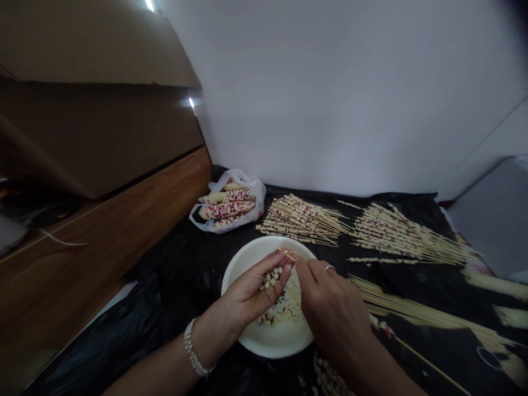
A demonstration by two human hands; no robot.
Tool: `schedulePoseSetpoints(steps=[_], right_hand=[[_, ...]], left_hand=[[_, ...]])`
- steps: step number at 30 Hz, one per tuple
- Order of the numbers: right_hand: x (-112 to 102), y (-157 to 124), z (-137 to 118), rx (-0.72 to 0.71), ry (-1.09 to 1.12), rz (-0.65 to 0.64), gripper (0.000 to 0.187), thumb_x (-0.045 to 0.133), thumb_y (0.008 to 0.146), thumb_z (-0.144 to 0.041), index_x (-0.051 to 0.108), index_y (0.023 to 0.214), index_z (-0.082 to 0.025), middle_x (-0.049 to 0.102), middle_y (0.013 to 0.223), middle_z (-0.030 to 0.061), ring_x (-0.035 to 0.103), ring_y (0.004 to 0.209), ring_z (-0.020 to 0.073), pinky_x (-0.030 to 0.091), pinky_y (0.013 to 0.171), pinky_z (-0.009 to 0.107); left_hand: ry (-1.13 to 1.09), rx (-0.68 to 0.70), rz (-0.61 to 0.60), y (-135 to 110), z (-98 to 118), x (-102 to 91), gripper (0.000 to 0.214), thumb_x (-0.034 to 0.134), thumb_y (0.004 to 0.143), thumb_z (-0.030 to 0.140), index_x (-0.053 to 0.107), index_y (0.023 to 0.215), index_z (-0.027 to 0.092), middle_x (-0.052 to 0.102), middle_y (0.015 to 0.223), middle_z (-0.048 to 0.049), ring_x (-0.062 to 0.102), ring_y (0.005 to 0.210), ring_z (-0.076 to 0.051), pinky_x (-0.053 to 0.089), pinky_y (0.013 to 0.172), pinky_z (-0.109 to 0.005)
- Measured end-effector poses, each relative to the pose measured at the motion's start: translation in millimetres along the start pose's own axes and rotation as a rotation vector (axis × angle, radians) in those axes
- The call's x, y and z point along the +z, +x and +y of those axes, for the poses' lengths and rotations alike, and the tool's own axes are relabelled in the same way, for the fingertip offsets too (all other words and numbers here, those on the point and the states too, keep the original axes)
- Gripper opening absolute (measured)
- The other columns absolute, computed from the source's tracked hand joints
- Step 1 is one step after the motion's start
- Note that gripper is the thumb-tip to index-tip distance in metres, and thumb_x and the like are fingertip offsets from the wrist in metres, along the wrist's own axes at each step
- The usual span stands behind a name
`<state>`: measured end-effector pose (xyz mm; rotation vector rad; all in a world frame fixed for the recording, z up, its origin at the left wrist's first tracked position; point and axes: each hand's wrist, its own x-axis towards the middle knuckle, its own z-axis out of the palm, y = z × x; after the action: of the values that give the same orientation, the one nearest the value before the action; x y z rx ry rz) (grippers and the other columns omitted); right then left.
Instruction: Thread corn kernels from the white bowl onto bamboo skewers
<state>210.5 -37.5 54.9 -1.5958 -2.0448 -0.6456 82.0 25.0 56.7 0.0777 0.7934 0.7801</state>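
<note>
Above a white bowl (274,349), my left hand (251,289) is cupped palm up around several pale corn kernels (271,279). Its thumb and fingertips close near the tip of a thin wooden skewer (287,254). My right hand (330,300), a ring on one finger, pinches that skewer; its curled fingers hide most of the stick. Whether a kernel sits on the tip is too small to tell. Loose kernels (284,313), pale with some red, lie in the bowl below both hands.
Speckled corn cobs (226,210) sit in a plastic bag (258,192). Two piles of kernel-threaded skewers (297,217) (388,234) lie behind the bowl. Bare skewers (412,305), a partly threaded skewer (429,363) and stripped cobs (497,285) are at right. Black plastic (173,280) covers the surface.
</note>
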Motion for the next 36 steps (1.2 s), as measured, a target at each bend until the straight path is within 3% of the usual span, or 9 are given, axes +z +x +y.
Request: schedulePoseSetpoints(steps=[5,8,11,20,23,29,36], right_hand=[[-3,2,6,0.02,-0.018,-0.02,0.014,0.055,0.074,-0.004,0.06,0.077,-0.017,0.054,0.065,0.0014,0.051,0.054,0.0166,0.03,0.048,0.028],[-5,3,8,0.024,-0.028,-0.065,0.014,0.056,0.075,-0.006,0.06,0.083,-0.016,0.056,0.068,0.0016,0.053,0.057,0.0168,0.032,0.05,0.028],[-6,3,8,0.029,-0.025,-0.082,0.015,0.058,0.075,-0.008,0.061,0.086,-0.017,0.056,0.069,0.0015,0.053,0.058,0.0172,0.032,0.05,0.028],[-3,2,9,0.007,0.009,-0.076,0.018,0.052,0.077,-0.008,0.061,0.091,-0.016,0.058,0.07,0.0027,0.055,0.059,0.019,0.034,0.049,0.029],[-3,2,10,0.001,0.005,-0.074,0.02,0.051,0.076,-0.007,0.061,0.092,-0.015,0.058,0.071,0.0029,0.055,0.058,0.0191,0.034,0.049,0.029],[-4,1,9,0.0,0.022,-0.102,0.021,0.052,0.075,-0.006,0.062,0.092,-0.014,0.058,0.071,0.0029,0.054,0.059,0.0177,0.034,0.049,0.029],[-4,1,8,-0.01,0.002,-0.103,0.018,0.052,0.073,-0.005,0.061,0.083,-0.017,0.058,0.069,0.0019,0.055,0.058,0.0179,0.031,0.049,0.029]], left_hand=[[0.073,-0.036,-0.092,6,2,-8.8,0.019,0.057,0.081,0.004,0.065,0.097,0.011,0.072,0.095,-0.01,0.065,0.103,-0.021,0.053,0.087,-0.03],[0.137,-0.058,-0.142,9,5,-13.8,0.043,0.047,0.075,-0.011,0.063,0.106,0.013,0.071,0.106,-0.0091,0.062,0.11,-0.019,0.05,0.091,-0.027],[0.174,-0.021,-0.165,12,6,-17.3,0.051,0.048,0.072,-0.014,0.061,0.112,0.014,0.069,0.113,-0.0084,0.06,0.113,-0.017,0.048,0.093,-0.022],[0.137,0.071,-0.101,14,9,-15.7,0.022,0.056,0.08,-0.002,0.066,0.095,0.012,0.073,0.094,-0.0071,0.068,0.091,-0.012,0.053,0.084,-0.018],[0.139,0.107,-0.068,10,11,-11.7,0.022,0.058,0.079,-0.001,0.067,0.094,0.013,0.073,0.09,-0.0063,0.069,0.088,-0.012,0.055,0.08,-0.018],[0.142,0.152,-0.036,9,15,-9.7,0.022,0.063,0.076,-0.001,0.067,0.097,0.007,0.072,0.096,-0.0121,0.066,0.095,-0.016,0.052,0.086,-0.021],[0.189,0.193,-0.048,6,15,-7.5,0.021,0.062,0.078,0.002,0.069,0.095,0.011,0.071,0.098,-0.0089,0.065,0.095,-0.014,0.05,0.087,-0.022]])
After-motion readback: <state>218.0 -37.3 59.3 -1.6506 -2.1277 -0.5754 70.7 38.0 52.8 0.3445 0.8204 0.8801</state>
